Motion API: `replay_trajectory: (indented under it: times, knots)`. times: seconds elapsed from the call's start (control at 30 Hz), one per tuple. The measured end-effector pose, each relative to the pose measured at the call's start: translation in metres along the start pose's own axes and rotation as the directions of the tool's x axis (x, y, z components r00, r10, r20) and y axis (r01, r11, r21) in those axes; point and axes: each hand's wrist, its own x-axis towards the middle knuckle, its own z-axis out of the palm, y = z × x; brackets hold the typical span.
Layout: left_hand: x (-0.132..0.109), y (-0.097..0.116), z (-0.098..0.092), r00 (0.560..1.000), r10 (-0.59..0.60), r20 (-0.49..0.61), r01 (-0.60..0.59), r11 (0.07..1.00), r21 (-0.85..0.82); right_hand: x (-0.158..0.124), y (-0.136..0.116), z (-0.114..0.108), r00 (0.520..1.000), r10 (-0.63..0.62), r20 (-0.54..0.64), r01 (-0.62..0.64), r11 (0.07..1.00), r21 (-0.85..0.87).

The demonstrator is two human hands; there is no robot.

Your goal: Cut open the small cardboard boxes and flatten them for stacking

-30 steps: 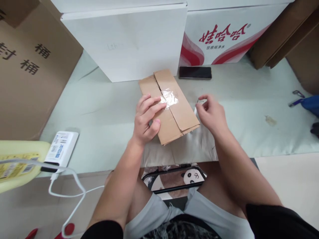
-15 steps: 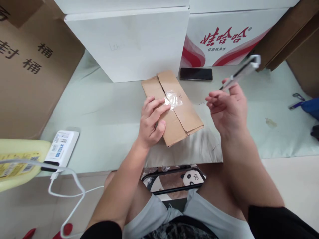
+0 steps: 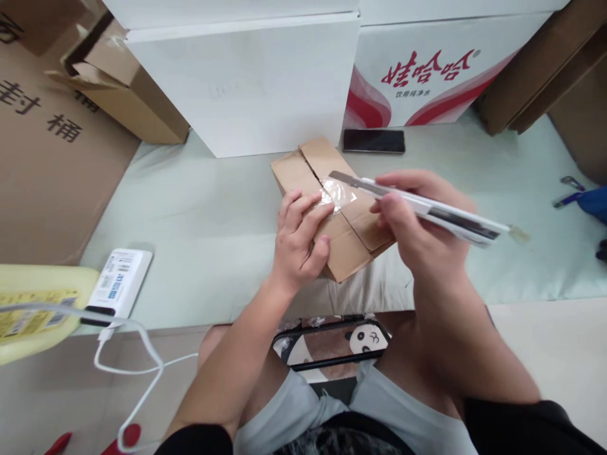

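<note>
A small brown cardboard box (image 3: 358, 256) lies at an angle on the pale green cloth surface, with clear, shiny tape (image 3: 342, 192) across its middle seam. My left hand (image 3: 303, 237) grips the box from its left side, fingertips on top by the tape and thumb near the front left edge. In my right hand (image 3: 422, 221) is a white utility knife (image 3: 439, 213), held between thumb and fingers. Its extended metal blade points left above the tape; whether it touches cannot be told. My right fingers partly hide the box's right side.
Behind the box stand a white carton (image 3: 256, 95), a red-printed carton (image 3: 417, 76) and a black phone (image 3: 374, 141). At upper left, a brown box (image 3: 137, 95) sits before a large carton (image 3: 52, 183). A white power bank (image 3: 121, 284) with a cable lies left, by a yellow container (image 3: 42, 341).
My right hand has come left to the box and turned the knife so its blade points left. The box has shifted slightly right under my left hand. Another brown box has appeared at upper left.
</note>
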Motion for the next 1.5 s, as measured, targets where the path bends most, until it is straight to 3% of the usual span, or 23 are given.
replay_trajectory:
  times: [0.1,0.23,0.57,1.0,1.27,1.5]
  knots:
    - [0.0,-0.001,0.002,0.999,0.023,-0.03,-0.023,1.0,-0.006,0.0,-0.002,0.003,0.995,-0.089,0.051,0.095,0.987,-0.129]
    - [-0.001,-0.001,0.003,0.999,0.012,-0.051,-0.013,1.0,-0.019,0.0,-0.002,0.008,0.984,-0.153,0.089,0.167,0.972,-0.166]
    - [-0.001,-0.001,0.0,1.0,0.007,-0.02,-0.007,1.0,-0.01,-0.003,-0.002,0.009,0.981,-0.151,0.124,0.175,0.962,-0.208]
    - [-0.001,-0.002,0.006,0.995,0.044,-0.091,-0.045,0.999,-0.008,-0.002,-0.003,0.016,0.974,-0.141,0.177,0.192,0.928,-0.319]
    - [-0.001,-0.001,0.006,0.995,0.029,-0.096,-0.029,1.0,0.002,0.002,-0.001,0.013,0.963,-0.147,0.226,0.211,0.932,-0.294]
    - [0.0,0.0,0.005,0.995,0.029,-0.099,-0.029,1.0,0.002,0.001,-0.001,0.012,0.965,-0.196,0.176,0.239,0.932,-0.274]
